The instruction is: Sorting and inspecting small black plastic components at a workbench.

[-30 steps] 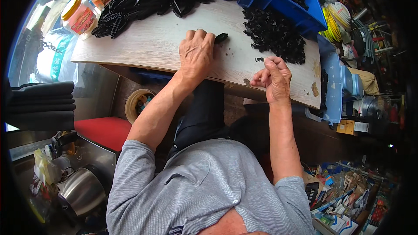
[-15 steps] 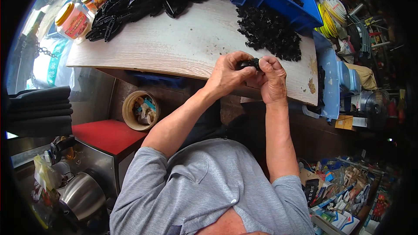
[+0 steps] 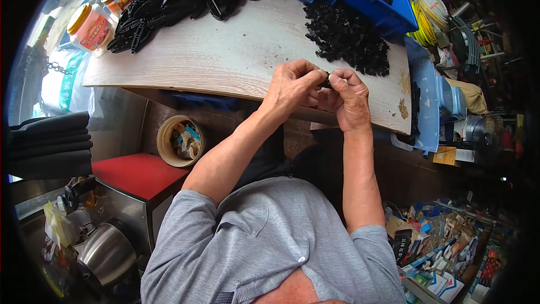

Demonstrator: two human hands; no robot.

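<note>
Now then, both hands are meeting over the near edge of the table (image 3: 225,50), fingertips nearly together. Left hand (image 3: 291,87): thumb and forefinger pinched, knuckles up, gripping one end of a small dark piece (image 3: 326,83). Right hand (image 3: 351,97): thumb bent over the curled fingers, closed on the other end. The piece sits right in the gap between them, though the fingers cover so much that its full shape is hard to make out.

Just beyond the right hand, a heap of small black parts (image 3: 349,39) spreads over the tabletop, and right behind it stands a blue bin (image 3: 368,8) with more black bits inside. Over to the far left, long black strips (image 3: 163,11) lie in a tangled mound, with a yellow-lidded jar (image 3: 90,29) beside them (quite a bright spot, that lid).

Further out, a pale blue tub (image 3: 428,118) flanks the table's right end. Down on the left, a round bucket (image 3: 163,141) holds scraps, next to a red surface (image 3: 138,174).
</note>
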